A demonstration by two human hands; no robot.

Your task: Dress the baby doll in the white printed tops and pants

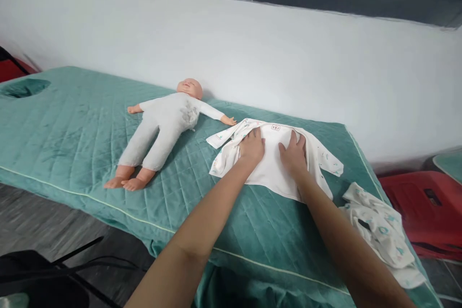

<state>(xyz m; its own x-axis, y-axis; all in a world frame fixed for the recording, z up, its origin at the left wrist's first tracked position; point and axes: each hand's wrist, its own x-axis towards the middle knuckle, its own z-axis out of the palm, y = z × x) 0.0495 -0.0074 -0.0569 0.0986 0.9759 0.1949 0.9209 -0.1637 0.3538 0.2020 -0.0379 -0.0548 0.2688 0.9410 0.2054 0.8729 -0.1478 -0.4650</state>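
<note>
A white baby shirt [274,168] with a small print on its sleeves lies spread open on the green quilted bed cover. My left hand [253,147] rests on its left front panel near the neck, fingers spread. On the opposite panel lies my right hand [294,154], its fingers also apart. Neither hand grips the cloth visibly. To the left, a baby doll [164,118] with a pale cloth body lies on its back, one arm reaching close to the shirt's sleeve.
A crumpled printed baby garment [382,231] lies at the bed's right end. The green bed cover [83,125] has a face hole [25,87] at far left. Behind stands a white wall [231,53]. A red case [426,207] is beyond the right edge. Dark straps [83,264] hang lower left.
</note>
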